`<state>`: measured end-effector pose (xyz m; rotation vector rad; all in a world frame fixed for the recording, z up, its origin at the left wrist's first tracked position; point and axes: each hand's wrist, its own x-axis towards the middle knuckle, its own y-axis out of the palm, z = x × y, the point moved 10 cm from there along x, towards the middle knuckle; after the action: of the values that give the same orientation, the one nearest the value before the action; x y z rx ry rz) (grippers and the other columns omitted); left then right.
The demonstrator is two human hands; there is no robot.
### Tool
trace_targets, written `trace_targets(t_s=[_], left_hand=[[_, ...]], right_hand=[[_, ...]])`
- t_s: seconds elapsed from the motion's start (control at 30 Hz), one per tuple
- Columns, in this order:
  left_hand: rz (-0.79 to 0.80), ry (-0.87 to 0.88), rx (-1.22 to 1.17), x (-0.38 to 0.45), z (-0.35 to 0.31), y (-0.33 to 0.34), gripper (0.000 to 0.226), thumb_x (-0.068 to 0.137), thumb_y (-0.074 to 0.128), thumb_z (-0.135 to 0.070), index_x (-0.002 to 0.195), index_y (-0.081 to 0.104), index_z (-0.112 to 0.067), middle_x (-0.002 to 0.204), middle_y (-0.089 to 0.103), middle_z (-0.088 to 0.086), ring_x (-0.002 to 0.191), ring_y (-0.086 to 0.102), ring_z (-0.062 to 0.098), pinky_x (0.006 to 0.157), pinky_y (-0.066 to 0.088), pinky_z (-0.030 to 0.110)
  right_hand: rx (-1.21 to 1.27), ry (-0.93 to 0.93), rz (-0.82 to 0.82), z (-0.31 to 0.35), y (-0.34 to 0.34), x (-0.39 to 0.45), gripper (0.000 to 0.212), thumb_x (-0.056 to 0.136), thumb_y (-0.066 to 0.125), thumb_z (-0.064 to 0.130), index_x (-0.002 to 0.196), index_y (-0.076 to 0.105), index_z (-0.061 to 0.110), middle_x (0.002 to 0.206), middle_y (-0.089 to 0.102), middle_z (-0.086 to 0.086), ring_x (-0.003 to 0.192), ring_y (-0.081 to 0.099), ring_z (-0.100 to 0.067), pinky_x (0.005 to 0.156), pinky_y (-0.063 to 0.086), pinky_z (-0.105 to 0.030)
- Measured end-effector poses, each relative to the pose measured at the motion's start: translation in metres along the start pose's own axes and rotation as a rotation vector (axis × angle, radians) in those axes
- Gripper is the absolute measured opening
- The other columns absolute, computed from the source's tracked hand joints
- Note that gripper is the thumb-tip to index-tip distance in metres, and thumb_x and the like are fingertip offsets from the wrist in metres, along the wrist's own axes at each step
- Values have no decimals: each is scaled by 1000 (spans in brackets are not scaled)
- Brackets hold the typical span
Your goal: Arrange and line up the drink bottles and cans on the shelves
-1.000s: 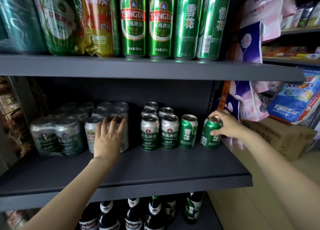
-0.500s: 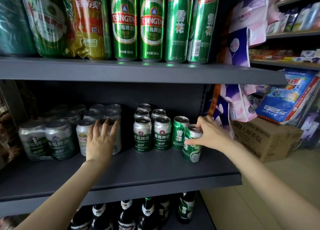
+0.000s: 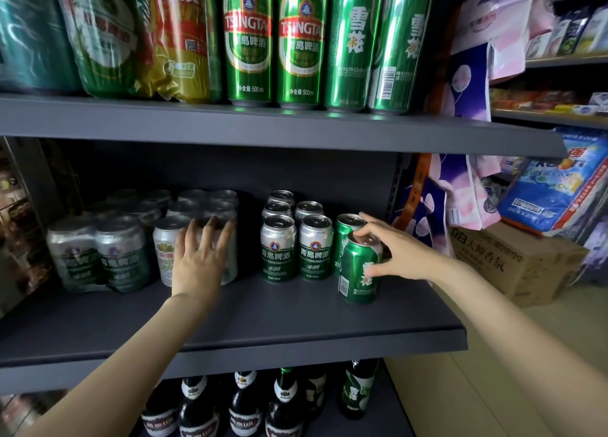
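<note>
Head view: right hand (image 3: 399, 252) gripping short green can (image 3: 360, 270) by its top and side, upright on middle shelf (image 3: 296, 321), just before another green can (image 3: 347, 226). Left hand (image 3: 200, 255) spread wide, fingers straight against wrapped silver can pack (image 3: 197, 235). Between both hands: silver-and-green cans (image 3: 296, 249) in rows. Above both: tall green cans (image 3: 302, 41).
</note>
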<state>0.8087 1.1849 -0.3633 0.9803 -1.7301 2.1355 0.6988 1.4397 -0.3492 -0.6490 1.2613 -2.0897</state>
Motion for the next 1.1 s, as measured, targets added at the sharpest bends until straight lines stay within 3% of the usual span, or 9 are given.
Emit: trace_targets(t_s=[0.1,0.23,0.4,0.67,0.83,0.97,1.1], left_hand=[[25,1,-3,-1,-1,3,92,35,81,13,122,58,-2,114,58,29,102,52,56,86,43,62],[15,5,-4,-1,-1,0,94,33,82,12,122,58,-2,114,59,28,102,53,56,86,44,62],[26,-1,-19,-3,-1,0,93,41,81,11,129,53,-5,119,56,27,109,49,54,92,41,61],[-10,14,16,-1,-1,-2,96,27,85,9,119,61,-2,109,61,28,98,57,54,82,46,61],[-2,2,7,0,-1,-2,92,44,84,5,129,52,-6,122,55,27,111,49,53,94,40,59],[54,-5,-2,-3,0,1,83,78,68,-10,146,22,-15,147,30,19,134,24,44,112,16,50],[88,-9,-5,-3,1,1,80,86,60,-16,148,10,-19,151,20,15,138,15,40,114,9,45]], right_hand=[[-22,25,30,-3,4,9,71,79,72,18,138,32,22,152,24,12,128,39,-11,104,34,-27],[-69,39,40,-6,6,20,67,80,72,17,135,33,20,144,37,4,122,44,-16,102,37,-30],[-115,60,46,-5,6,35,65,83,67,13,136,29,16,145,34,2,118,41,-11,95,36,-24],[-203,97,35,-8,4,52,63,84,66,10,134,29,15,139,39,-5,107,43,-15,84,36,-26],[-204,89,18,-11,3,57,64,82,68,9,134,31,15,141,38,-5,114,45,-18,87,36,-24],[-153,60,-85,-15,-6,58,62,74,75,13,128,44,17,138,43,-1,123,44,-20,99,38,-30],[-181,54,-158,-14,-11,58,57,70,80,17,119,52,12,124,51,-2,115,48,-20,94,42,-32]])
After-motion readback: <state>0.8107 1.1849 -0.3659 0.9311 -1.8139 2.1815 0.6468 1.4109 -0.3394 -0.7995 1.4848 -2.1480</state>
